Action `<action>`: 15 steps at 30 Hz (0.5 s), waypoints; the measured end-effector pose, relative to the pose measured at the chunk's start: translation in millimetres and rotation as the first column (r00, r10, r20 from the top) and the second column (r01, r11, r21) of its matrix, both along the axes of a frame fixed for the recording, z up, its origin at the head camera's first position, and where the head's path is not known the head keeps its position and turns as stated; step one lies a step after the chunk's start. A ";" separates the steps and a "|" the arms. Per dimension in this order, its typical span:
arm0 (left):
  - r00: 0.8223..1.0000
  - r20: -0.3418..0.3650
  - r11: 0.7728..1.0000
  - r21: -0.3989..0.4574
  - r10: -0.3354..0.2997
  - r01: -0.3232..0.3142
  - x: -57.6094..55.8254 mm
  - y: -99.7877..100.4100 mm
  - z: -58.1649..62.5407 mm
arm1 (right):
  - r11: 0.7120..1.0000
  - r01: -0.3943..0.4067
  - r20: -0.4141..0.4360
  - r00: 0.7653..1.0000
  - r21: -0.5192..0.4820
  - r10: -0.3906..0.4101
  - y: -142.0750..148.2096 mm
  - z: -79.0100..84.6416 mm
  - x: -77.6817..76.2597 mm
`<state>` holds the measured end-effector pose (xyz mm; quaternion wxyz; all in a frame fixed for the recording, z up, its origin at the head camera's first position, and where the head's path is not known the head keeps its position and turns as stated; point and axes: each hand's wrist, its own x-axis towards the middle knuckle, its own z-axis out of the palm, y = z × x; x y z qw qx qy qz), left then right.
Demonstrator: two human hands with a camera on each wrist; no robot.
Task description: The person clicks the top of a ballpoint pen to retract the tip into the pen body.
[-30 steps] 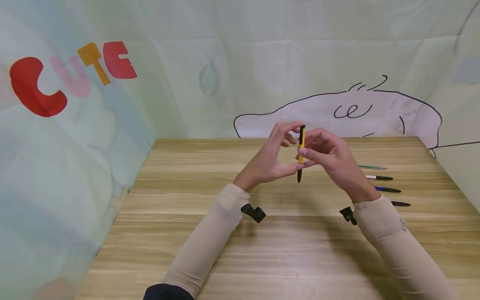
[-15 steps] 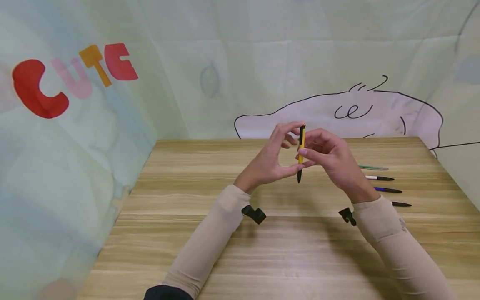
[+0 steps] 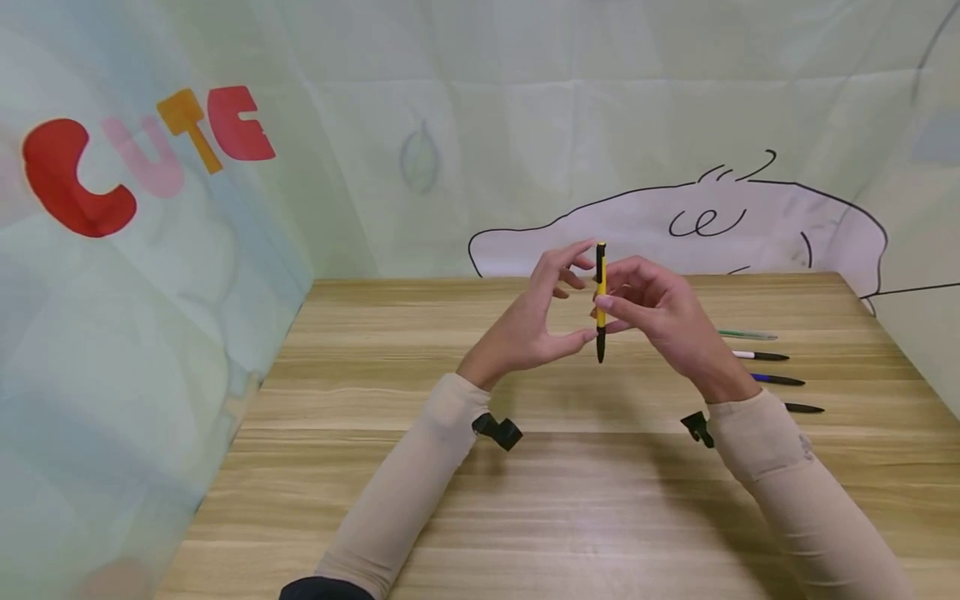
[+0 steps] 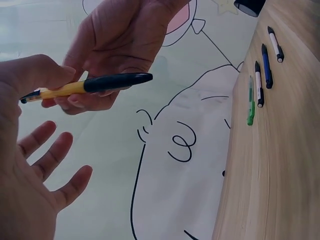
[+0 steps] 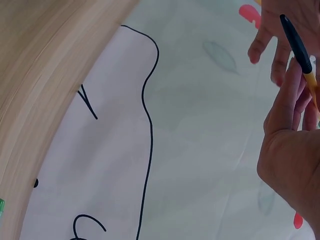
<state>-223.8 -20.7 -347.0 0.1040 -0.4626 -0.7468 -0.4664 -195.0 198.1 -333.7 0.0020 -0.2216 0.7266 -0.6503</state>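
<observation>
A yellow and black ballpoint pen [image 3: 602,292] stands upright above the table, its black tip pointing down and its clip at the top. My right hand [image 3: 667,315] pinches the yellow barrel between thumb and fingers. Just left of the pen is my left hand [image 3: 519,327], with fingers spread. Its thumb tip is right at the lower barrel, and its index finger reaches close to the pen's top. In the left wrist view the left thumb [image 4: 47,72] overlaps the yellow barrel, while the other left fingers point away from the pen.
Several pens lie in a row at the table's right: a green one [image 3: 748,335], a white and black one [image 3: 763,356], a blue one [image 3: 780,380] and a dark-ended one [image 3: 806,408]. The right arm partly hides them. A printed cloth backdrop [image 3: 450,167] borders the wooden table [image 3: 360,350].
My left hand has shifted slightly left, its index finger coming off the pen's top. The pen has tilted a little to stand straighter; my right hand still holds it.
</observation>
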 end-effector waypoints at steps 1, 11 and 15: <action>1.000 0.004 1.000 -0.003 0.003 -0.003 0.3 -2.3 -0.5 | 1.000 0.006 0.006 1.000 0.015 -0.007 1.0 -0.1 0.1; 0.995 0.041 0.995 -0.051 0.087 -0.084 5.9 -38.2 -7.9 | 0.992 0.036 0.026 0.999 0.121 -0.039 14.7 -4.1 3.9; 0.991 0.053 0.991 -0.053 0.123 -0.121 7.9 -56.5 -12.8 | 0.990 0.047 0.033 0.998 0.133 -0.052 23.6 -7.0 5.7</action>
